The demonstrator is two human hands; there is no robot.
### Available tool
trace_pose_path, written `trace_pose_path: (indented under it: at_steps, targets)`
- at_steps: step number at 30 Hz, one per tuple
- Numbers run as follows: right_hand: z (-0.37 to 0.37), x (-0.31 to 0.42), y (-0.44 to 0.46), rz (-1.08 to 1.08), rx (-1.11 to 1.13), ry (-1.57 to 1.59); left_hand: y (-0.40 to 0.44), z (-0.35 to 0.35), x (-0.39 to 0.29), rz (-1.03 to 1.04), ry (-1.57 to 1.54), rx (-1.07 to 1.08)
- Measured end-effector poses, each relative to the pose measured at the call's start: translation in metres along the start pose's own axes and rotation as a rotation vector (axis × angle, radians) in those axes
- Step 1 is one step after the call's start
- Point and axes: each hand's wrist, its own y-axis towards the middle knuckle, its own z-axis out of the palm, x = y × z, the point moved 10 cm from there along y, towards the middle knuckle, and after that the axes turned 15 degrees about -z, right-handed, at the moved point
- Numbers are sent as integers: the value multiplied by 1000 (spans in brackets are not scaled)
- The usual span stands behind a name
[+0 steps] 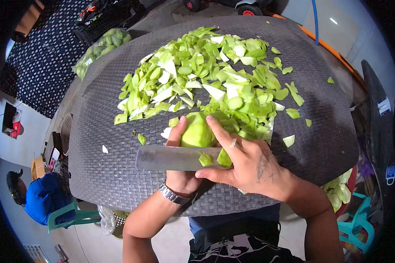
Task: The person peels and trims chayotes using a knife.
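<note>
A green, partly peeled vegetable (197,131) is held up over the near part of the dark woven table (105,158). My left hand (180,175), with a metal watch at the wrist, grips it from the left and below, partly hidden behind the blade. In my right hand (245,164) is a wide knife (171,158), its blade pointing left across the vegetable's near side. The right index finger rests on the vegetable's top. Bits of green peel cling to the blade. Beyond both hands spreads a large heap of green and white peelings (175,74).
A bag of green vegetables (103,48) lies past the table's far left edge. Pale green vegetables (338,193) are at the lower right, beside a teal chair (360,219). A person in blue (46,197) is at the left.
</note>
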Motion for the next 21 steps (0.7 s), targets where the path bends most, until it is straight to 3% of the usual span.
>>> trace_pose_path:
  at_steps: [10, 14, 21]
  targets:
    - [3, -1, -2, 68, 60, 18, -7, 5, 0, 147, 206, 104]
    - [4, -3, -2, 100, 74, 24, 4, -4, 8, -55, 19, -18]
    - [-1, -8, -3, 143, 87, 43, 2, -4, 4, 3, 10, -114]
